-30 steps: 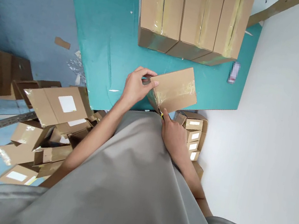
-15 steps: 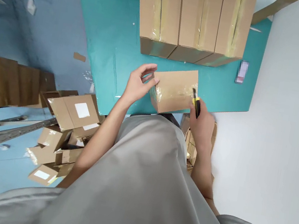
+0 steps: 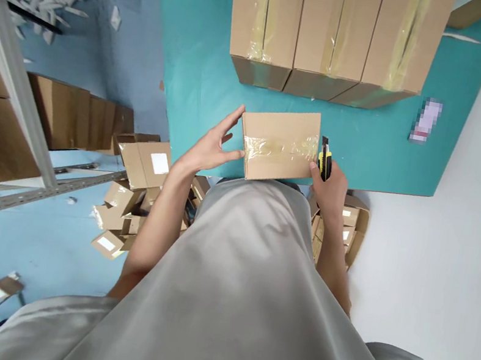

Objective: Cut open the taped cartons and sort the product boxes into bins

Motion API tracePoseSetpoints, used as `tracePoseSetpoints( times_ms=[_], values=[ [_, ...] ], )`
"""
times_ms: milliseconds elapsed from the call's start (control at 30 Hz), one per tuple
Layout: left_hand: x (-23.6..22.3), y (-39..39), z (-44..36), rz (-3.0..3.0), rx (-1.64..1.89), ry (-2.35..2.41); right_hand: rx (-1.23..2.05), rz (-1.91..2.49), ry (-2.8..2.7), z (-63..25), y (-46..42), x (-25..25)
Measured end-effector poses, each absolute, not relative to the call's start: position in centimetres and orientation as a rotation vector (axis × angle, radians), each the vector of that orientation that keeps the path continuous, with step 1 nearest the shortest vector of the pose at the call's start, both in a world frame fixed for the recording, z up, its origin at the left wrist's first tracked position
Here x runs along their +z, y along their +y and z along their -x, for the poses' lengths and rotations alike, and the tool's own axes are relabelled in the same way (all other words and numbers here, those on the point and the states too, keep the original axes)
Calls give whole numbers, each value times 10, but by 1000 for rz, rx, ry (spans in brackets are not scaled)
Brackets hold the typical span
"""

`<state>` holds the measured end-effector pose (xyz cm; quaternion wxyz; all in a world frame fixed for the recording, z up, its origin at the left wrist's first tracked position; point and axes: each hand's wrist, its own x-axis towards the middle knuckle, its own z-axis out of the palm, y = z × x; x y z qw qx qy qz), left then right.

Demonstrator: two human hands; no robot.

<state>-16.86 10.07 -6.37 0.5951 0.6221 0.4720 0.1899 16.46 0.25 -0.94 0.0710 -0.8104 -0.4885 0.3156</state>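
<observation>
A small brown cardboard box (image 3: 280, 143), sealed with clear tape across its top, lies on the teal table (image 3: 194, 72) near its front edge. My left hand (image 3: 211, 147) rests against the box's left end, fingers spread and flat. My right hand (image 3: 330, 183) is closed round a yellow and black utility knife (image 3: 325, 158), held at the box's right end. My grey shirt hides the table's front edge below the box.
Three large taped cartons (image 3: 336, 29) stand side by side at the back of the table. A blurred small item (image 3: 425, 119) lies at the right. Small labelled boxes are piled on the blue floor at left (image 3: 136, 192) and in a carton at right (image 3: 351, 224). A metal shelf post (image 3: 15, 84) stands left.
The box has been turned flat with its taped top up. My right hand has carried the knife from the box's lower left corner round to its right end. My left hand has opened.
</observation>
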Motion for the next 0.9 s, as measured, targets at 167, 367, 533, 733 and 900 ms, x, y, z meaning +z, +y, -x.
tracePoseSetpoints(
  times_ms=[167, 367, 533, 733, 900],
  values=[
    [-59, 97, 162, -1420, 440, 1174, 1071, 2377, -1499, -168, 4, -13],
    [-55, 90, 152, -1438, 463, 1251, 1055, 2390, -1589, -166, 2, -15],
    [-55, 87, 146, -1482, 469, 1326, 1051, 2362, -1607, -165, 1, -19],
    [-58, 84, 142, -1525, 472, 1402, 1054, 2346, -1567, -165, 0, -20],
    [-60, 88, 153, -1506, 452, 1337, 1075, 2393, -1548, -164, 2, -18]
  ],
)
